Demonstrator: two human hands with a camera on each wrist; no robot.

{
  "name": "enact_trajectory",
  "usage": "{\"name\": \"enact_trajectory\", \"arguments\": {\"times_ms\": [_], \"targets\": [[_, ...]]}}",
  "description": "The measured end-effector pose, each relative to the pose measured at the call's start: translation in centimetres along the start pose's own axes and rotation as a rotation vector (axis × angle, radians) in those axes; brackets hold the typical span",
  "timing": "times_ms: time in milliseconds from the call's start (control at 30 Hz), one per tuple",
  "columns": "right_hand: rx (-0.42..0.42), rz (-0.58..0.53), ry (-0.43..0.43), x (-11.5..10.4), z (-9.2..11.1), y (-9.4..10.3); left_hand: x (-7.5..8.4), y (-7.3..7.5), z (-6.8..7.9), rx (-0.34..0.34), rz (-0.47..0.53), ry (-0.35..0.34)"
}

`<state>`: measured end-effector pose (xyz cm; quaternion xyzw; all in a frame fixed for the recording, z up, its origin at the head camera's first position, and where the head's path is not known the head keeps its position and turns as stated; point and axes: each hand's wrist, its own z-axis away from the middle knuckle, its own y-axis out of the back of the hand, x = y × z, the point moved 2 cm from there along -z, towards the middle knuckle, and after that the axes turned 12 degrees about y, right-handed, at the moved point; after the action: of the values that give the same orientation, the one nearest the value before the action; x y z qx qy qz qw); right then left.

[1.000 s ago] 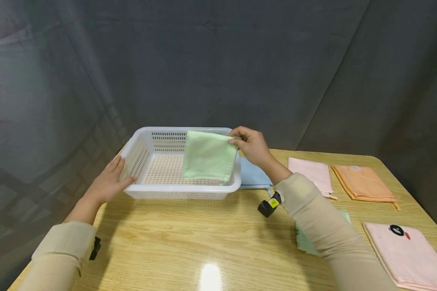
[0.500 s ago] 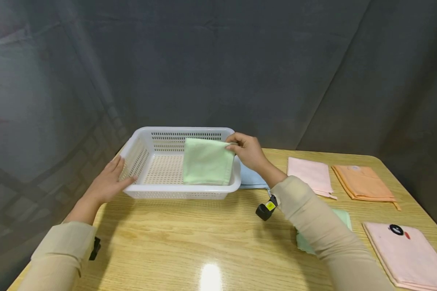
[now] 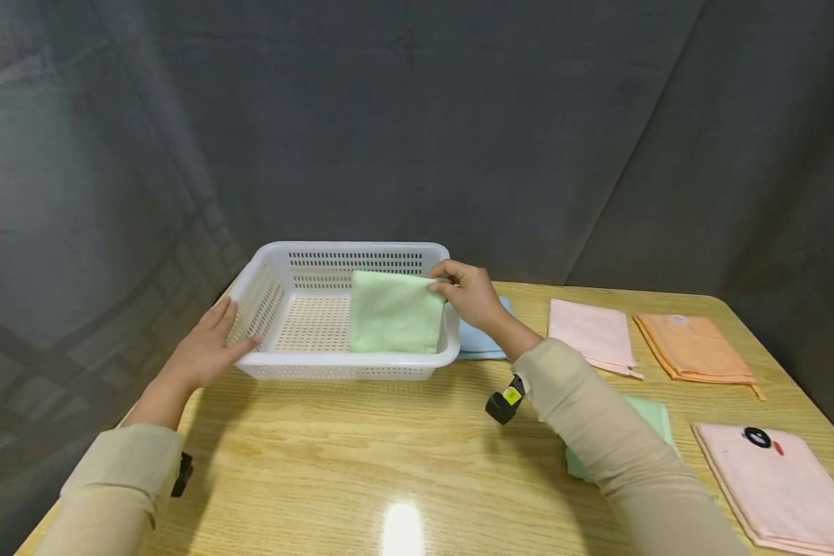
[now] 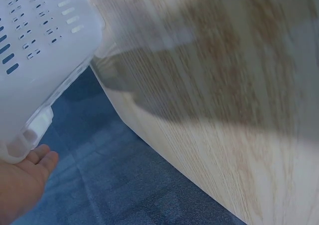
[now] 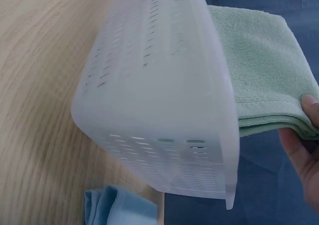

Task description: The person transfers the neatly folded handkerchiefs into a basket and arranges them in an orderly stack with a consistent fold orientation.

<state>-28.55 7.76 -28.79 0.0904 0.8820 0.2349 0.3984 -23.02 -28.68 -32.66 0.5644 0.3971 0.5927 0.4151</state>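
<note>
Dark grey sheeting [image 3: 417, 131] hangs behind a wood-grain desk [image 3: 320, 448], at whose far left side stands a white perforated basket [image 3: 313, 359]. From the head view, the left hand [image 3: 205, 347] lies along the basket's left rim, its fingers straight and apart, thumb toward the front corner; it seems placed there to keep the basket from sliding. At the basket's right end, the right hand [image 3: 469, 293] pinches a folded green cloth [image 3: 394, 313] by its upper right corner, so the cloth hangs within the basket's right half, probably gripped at the edge to keep the folds together. Just right of the basket lies a blue cloth [image 3: 482, 344]; farther right are a pink cloth [image 3: 593, 333] and an orange cloth [image 3: 695, 347], with another green cloth [image 3: 656, 421] and an eye-patched pink cloth [image 3: 781, 486] nearer than the basket. They lie apart, perhaps for easy picking. The left wrist view shows fingertips at the basket's rim. In the right wrist view, thumb and fingers clamp the layered green cloth beyond the basket's rim; whether its lower edge meets the basket's floor cannot be told.
</note>
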Motion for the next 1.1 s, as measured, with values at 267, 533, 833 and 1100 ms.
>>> {"name": "enact_trajectory", "arguments": {"times_ms": [267, 533, 833, 1100], "targets": [[-0.024, 0.021, 0.009, 0.3, 0.3, -0.6, -0.1, -0.1, 0.0, 0.003, 0.01, -0.002], [-0.039, 0.04, 0.001, 0.4, 0.5, -1.1, 0.0, -0.1, 0.1, 0.023, 0.026, 0.0], [-0.078, 0.04, 0.011, 0.6, 0.8, -1.6, -0.1, 0.0, 0.1, -0.003, -0.002, 0.011], [-0.076, 0.047, 0.043, 0.9, 0.9, -1.9, -0.1, -0.1, 0.1, 0.002, -0.001, 0.009]]}}
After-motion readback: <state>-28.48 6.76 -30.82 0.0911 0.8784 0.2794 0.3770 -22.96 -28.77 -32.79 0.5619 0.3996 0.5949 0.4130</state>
